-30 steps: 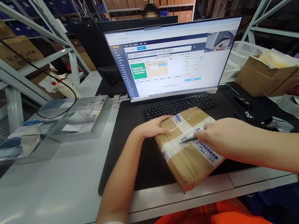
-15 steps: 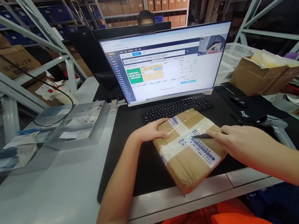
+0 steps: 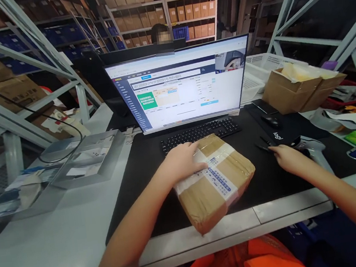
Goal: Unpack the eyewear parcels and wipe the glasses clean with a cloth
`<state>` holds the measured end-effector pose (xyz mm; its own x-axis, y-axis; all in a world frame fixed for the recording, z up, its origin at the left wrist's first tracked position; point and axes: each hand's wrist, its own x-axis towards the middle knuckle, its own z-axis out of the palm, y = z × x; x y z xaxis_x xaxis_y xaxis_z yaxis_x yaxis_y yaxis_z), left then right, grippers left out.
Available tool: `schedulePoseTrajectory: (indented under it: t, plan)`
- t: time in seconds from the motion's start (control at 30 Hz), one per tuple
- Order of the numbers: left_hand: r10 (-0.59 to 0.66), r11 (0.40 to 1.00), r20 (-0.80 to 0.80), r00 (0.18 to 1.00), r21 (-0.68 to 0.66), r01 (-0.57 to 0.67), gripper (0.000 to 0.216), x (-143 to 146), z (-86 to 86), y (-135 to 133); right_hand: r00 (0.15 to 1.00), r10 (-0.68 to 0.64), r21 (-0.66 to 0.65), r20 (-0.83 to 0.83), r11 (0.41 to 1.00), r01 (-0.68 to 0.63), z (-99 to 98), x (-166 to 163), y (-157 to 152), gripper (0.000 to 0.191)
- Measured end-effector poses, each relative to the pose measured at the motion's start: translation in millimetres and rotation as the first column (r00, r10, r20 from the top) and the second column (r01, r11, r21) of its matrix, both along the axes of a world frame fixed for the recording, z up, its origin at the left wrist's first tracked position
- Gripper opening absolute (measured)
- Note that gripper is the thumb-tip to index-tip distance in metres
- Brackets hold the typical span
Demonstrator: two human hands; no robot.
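Left hand lies flat, fingers spread, on the taped parcel, on the tabletop's black mat before the keyboard. Right hand meets a dark tool, grip unclear. Parcel likely stiff, light, tape-slick: hold its 2 long edges.

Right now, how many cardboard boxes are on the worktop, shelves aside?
2. A taped parcel lies on the black mat under the left hand; an open box stands at the far right, by the white basket. The monitor may hide others.

Head camera, apparently close, overlooking desk.
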<state>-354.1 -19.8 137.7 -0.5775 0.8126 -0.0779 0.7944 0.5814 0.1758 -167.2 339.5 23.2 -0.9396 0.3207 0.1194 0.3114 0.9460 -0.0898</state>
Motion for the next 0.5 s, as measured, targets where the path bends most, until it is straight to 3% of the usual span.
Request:
schedulePoseTrajectory:
  t: [0.07,0.13,0.17,0.27,0.37,0.5]
  plan:
    - [-0.013,0.997,-0.013,1.000,-0.081,0.012,0.085,-2.9,9.0,11.6,0.989,0.059,-0.126,-0.136,0.989,-0.077,0.5,-13.3,-13.3,0.040]
    - [-0.046,0.987,-0.024,0.999,-0.152,0.042,0.088,-5.3,17.8,20.9,0.964,0.049,-0.345,-0.260,0.928,-0.140,7.6,-26.6,-37.2,0.046]
    - [-0.063,0.982,-0.026,0.998,-0.182,0.057,0.088,-6.1,21.6,25.2,0.956,0.035,-0.478,-0.292,0.860,-0.177,12.0,-32.5,-51.6,0.049]
    - [-0.086,0.964,-0.022,0.996,-0.255,0.078,0.090,-7.2,28.9,37.4,0.955,0.083,-0.770,-0.286,0.574,-0.280,22.6,-44.6,-93.0,0.062]
    - [-0.102,0.949,-0.041,0.994,-0.303,0.085,0.093,-5.3,27.4,48.2,0.947,0.156,-0.884,-0.281,0.341,-0.319,25.9,-47.6,-116.0,0.075]
    - [-0.157,0.928,-0.127,0.979,-0.358,0.102,0.079,3.1,16.6,54.5,0.947,0.171,-0.944,-0.272,0.145,-0.298,24.6,-44.8,-116.3,0.082]
